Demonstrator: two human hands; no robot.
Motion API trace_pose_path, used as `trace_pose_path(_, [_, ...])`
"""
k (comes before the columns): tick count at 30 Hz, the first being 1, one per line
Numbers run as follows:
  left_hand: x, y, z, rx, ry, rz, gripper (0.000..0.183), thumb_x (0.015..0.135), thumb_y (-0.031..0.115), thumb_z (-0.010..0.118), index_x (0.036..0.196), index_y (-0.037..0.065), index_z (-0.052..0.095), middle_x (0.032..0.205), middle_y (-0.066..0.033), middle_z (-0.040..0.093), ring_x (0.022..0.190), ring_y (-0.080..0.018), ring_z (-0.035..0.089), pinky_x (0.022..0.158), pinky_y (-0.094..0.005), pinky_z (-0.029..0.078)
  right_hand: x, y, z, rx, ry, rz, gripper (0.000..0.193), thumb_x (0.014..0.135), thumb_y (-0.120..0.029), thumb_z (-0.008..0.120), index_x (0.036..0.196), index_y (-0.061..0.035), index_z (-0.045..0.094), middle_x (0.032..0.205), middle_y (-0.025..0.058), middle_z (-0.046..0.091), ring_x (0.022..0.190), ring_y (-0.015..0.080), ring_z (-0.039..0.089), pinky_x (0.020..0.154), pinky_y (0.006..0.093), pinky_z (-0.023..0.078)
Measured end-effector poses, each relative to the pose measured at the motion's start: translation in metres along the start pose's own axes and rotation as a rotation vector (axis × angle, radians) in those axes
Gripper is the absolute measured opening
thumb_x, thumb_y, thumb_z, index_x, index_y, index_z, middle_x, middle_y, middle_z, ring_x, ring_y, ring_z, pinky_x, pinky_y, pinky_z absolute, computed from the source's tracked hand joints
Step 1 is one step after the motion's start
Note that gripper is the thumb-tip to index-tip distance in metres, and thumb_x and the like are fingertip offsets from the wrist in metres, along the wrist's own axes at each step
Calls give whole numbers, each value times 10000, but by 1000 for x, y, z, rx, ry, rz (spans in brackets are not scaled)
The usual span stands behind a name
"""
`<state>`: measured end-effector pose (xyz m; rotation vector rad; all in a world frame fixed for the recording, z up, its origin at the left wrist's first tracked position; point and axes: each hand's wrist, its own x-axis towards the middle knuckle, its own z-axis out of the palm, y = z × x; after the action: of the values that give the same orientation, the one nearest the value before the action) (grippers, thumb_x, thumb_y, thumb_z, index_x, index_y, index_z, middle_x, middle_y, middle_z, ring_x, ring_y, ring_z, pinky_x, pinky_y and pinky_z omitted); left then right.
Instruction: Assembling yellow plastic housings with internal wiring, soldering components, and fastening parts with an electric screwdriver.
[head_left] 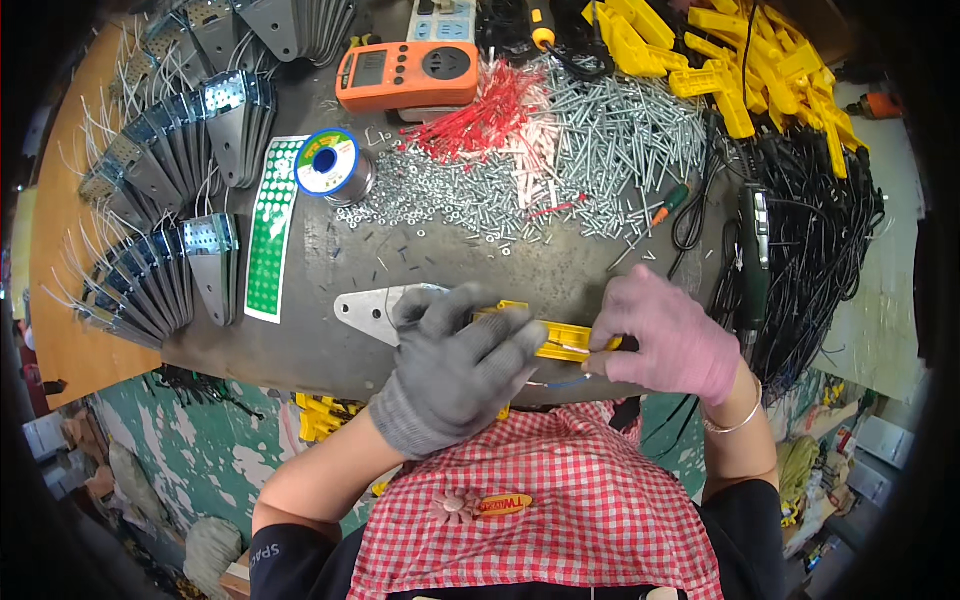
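Observation:
A yellow plastic handle shell (pixel 565 342) lies at the near edge of the worktop, joined to or lying against a flat grey metal plate (pixel 365 312) with holes. My left hand (pixel 455 365), in a grey glove, is closed over both, its fingers curled across the shell and hiding where they meet. My right hand (pixel 665 335), in a pink glove, pinches at the shell's right end. What sits between its fingertips is hidden; a short pale wire shows in the shell beside them. Blue and white wire (pixel 560 384) runs just below the shell.
Piles of screws (pixel 630 120), nuts (pixel 400 190) and red sleeves (pixel 480 115) lie beyond my hands. Around them are a solder spool (pixel 328 165), an orange meter (pixel 410 78), a screwdriver (pixel 668 205), yellow shells (pixel 770 60), black cables (pixel 820 230) and stacked metal plates (pixel 215 265).

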<state>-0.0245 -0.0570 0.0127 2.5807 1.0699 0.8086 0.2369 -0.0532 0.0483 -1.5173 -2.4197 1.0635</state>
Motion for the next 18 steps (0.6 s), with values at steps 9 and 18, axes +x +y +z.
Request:
trace_pose_path(9, [-9, -13, 20, -96, -111, -70, 246, 784, 258, 771, 1018, 188, 742, 957, 6, 698, 987, -274, 607, 869, -492, 377, 5, -23, 28, 341, 232, 106, 91, 817, -167, 703, 822, -76, 700, 777, 90, 629, 784, 307, 610, 741, 405, 498])
trace_pose_path(18, [-10, -23, 22, -215, 2, -35, 233, 788, 222, 777, 1003, 139, 740, 868, -32, 667, 847, -282, 575, 815, -467, 381, 6, -25, 37, 192, 206, 22, 156, 873, -221, 726, 965, -96, 740, 788, 119, 682, 708, 313, 673, 644, 385, 535])
